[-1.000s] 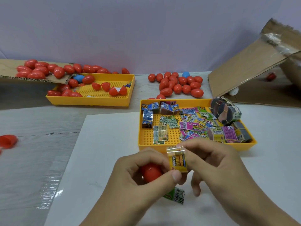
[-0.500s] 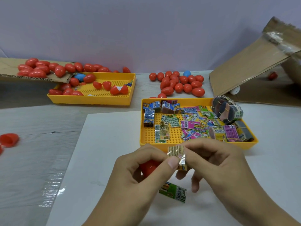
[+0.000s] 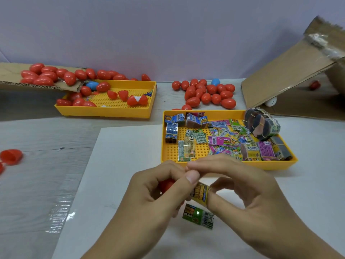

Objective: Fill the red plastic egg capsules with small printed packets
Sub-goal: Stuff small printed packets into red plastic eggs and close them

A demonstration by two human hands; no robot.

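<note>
Cardboard flap [image 3: 11,75] at far left carries a heap of glossy red plastic egg capsules [image 3: 44,76] spilling into a yellow perforated plastic tray [image 3: 112,113]; that tray holds whole red eggs, one blue egg [image 3: 91,85], and about four open red halves. Near the left edge, an open red capsule half [image 3: 11,156] lies alone on the grey table [image 3: 37,184], well apart from everything else.

A white sheet [image 3: 115,165] covers the table's middle. Above it, the left hand [image 3: 149,195] curls around a red egg capsule half [image 3: 167,185], mostly hidden behind the fingers, so its opening direction cannot be told. Its thumb meets the right hand's fingertips. The right hand [image 3: 248,199] pinches a small yellow printed packet [image 3: 200,193] between thumb and fingers, just beside the capsule; the packet's long axis runs roughly upright, tilted slightly. Below it, one green printed packet [image 3: 198,215] lies flat on the sheet, long axis running left to right, sloping down to the right.

Behind the hands, a second yellow perforated tray [image 3: 229,165] holds many loose printed packets, too overlapped to count, plus a rubber-banded bundle [image 3: 261,126] on its right rim. Further back sit roughly twenty closed red eggs [image 3: 205,94] with one blue. A large cardboard box flap [image 3: 283,75] leans at far right.
</note>
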